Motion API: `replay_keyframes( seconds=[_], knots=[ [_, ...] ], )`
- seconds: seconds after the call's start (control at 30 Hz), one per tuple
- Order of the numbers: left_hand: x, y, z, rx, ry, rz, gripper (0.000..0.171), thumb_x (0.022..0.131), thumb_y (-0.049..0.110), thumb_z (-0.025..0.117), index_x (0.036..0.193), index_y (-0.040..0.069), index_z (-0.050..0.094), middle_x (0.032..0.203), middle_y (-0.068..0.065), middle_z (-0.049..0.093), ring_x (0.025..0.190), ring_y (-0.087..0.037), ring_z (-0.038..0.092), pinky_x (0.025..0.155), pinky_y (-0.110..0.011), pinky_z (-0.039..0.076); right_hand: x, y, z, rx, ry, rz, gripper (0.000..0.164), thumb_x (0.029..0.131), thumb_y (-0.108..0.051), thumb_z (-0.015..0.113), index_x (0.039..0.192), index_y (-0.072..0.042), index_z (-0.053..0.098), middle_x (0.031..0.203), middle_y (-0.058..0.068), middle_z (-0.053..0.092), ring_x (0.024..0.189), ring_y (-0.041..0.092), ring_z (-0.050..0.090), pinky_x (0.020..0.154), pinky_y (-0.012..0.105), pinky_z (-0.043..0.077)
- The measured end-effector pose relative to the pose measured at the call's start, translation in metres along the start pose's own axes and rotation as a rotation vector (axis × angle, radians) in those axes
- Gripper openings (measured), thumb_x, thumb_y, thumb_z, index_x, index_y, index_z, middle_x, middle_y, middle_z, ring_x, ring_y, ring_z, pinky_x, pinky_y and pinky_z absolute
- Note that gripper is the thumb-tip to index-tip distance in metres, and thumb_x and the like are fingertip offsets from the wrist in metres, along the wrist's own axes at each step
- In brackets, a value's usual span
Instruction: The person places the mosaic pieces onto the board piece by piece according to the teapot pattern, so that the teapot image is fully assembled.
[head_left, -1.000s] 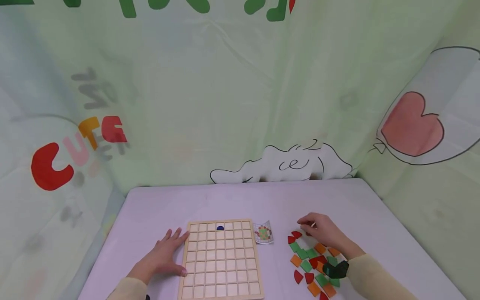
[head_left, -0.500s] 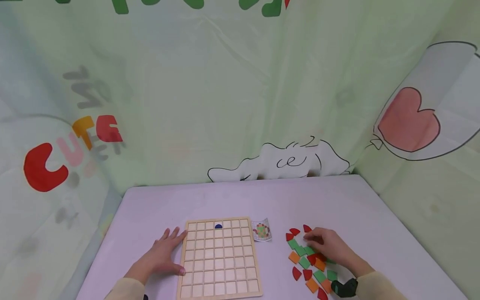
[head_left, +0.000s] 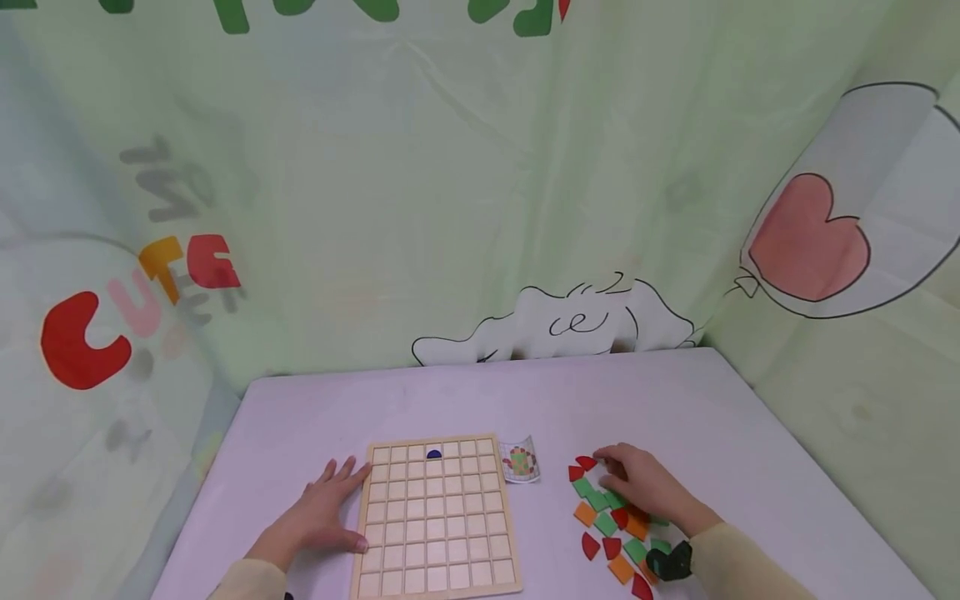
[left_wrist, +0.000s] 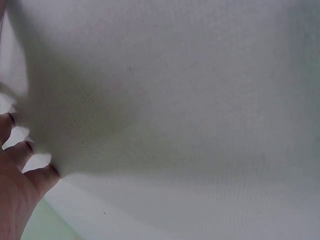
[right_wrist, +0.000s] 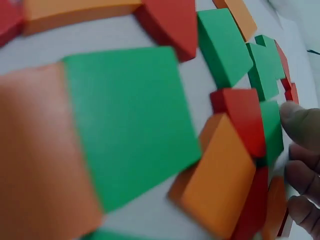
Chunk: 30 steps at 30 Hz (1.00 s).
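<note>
The left hand rests with spread fingers at the left edge of a wooden grid board. In the left wrist view its fingers appear at the left edge, near a pale surface. One dark blue half-round piece sits in the board's top row. The right hand is over the far end of a pile of coloured pieces, its index finger near a red quarter-round piece. Thumb and index finger look apart. In the right wrist view the thumb is beside a green square piece; the fingertips' contact is partly hidden.
A small printed pattern card lies against the board's right edge. Orange square pieces, green squares and red quarter-rounds lie loosely on the pale table, right of the card. Printed cloth surrounds the table.
The right hand draws back toward the pile, then moves forward and left again, now covering a red quarter-round piece that showed half a second ago. The left hand stays at the board.
</note>
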<state>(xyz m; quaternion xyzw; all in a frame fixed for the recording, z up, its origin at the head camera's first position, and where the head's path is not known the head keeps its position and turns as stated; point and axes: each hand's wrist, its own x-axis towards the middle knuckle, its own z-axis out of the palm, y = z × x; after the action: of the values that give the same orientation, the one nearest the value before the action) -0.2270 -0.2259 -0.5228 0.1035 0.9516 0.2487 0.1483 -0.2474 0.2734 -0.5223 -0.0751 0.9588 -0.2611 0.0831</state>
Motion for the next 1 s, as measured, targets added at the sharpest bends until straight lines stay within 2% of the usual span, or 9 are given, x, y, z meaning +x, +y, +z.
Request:
replay_keyframes(
  seconds=[0.1, 0.3, 0.43, 0.57, 0.67, 1.0],
  knots=[
    [0.000, -0.002, 0.002, -0.003, 0.000, 0.001, 0.117, 0.057, 0.035, 0.098, 0.156, 0.008, 0.041, 0.165, -0.028, 0.026, 0.153, -0.057, 0.012, 0.111, -0.083, 0.016, 0.006, -0.005, 0.002, -0.019, -0.002, -0.009, 0.041, 0.087, -0.019, 0.081, 0.124, -0.007, 0.067, 0.102, 0.000, 0.063, 0.094, 0.015, 0.057, 0.086, 0.038, 0.061],
    [-0.001, -0.001, 0.002, -0.004, 0.005, 0.007, 0.117, 0.057, 0.036, 0.098, 0.156, 0.008, 0.041, 0.165, -0.029, 0.027, 0.152, -0.058, 0.013, 0.110, -0.084, 0.017, 0.014, -0.012, 0.007, -0.069, 0.036, -0.036, 0.029, 0.087, -0.019, 0.081, 0.113, -0.013, 0.070, 0.099, 0.000, 0.060, 0.090, 0.014, 0.056, 0.082, 0.035, 0.061],
    [-0.001, 0.001, 0.000, -0.003, 0.008, 0.001, 0.117, 0.057, 0.035, 0.099, 0.156, 0.007, 0.042, 0.165, -0.028, 0.027, 0.153, -0.057, 0.013, 0.111, -0.083, 0.017, 0.018, -0.011, 0.007, -0.041, 0.026, -0.029, 0.021, 0.090, -0.013, 0.078, 0.110, -0.016, 0.072, 0.100, 0.001, 0.060, 0.092, 0.015, 0.056, 0.083, 0.036, 0.061],
    [-0.001, 0.003, -0.001, -0.005, 0.007, -0.006, 0.117, 0.057, 0.034, 0.099, 0.155, 0.007, 0.042, 0.165, -0.028, 0.027, 0.153, -0.057, 0.013, 0.112, -0.083, 0.017, 0.021, -0.006, 0.006, 0.020, -0.008, -0.013, 0.028, 0.092, -0.008, 0.074, 0.118, -0.017, 0.072, 0.106, 0.001, 0.061, 0.100, 0.017, 0.057, 0.088, 0.038, 0.061],
    [-0.001, 0.002, -0.001, -0.002, 0.007, 0.000, 0.117, 0.057, 0.035, 0.099, 0.156, 0.008, 0.042, 0.165, -0.028, 0.027, 0.153, -0.057, 0.013, 0.111, -0.083, 0.017, 0.020, -0.003, 0.006, 0.029, -0.010, -0.019, 0.034, 0.092, -0.008, 0.074, 0.125, -0.013, 0.069, 0.111, 0.003, 0.062, 0.104, 0.019, 0.059, 0.092, 0.041, 0.061],
    [-0.001, 0.002, -0.002, -0.004, -0.013, 0.013, 0.118, 0.057, 0.036, 0.098, 0.155, 0.005, 0.041, 0.164, -0.031, 0.026, 0.151, -0.060, 0.013, 0.110, -0.084, 0.015, 0.023, 0.001, 0.006, 0.036, 0.032, -0.007, 0.032, 0.090, -0.011, 0.077, 0.121, -0.007, 0.068, 0.112, 0.006, 0.064, 0.105, 0.022, 0.062, 0.094, 0.044, 0.060]
  ],
)
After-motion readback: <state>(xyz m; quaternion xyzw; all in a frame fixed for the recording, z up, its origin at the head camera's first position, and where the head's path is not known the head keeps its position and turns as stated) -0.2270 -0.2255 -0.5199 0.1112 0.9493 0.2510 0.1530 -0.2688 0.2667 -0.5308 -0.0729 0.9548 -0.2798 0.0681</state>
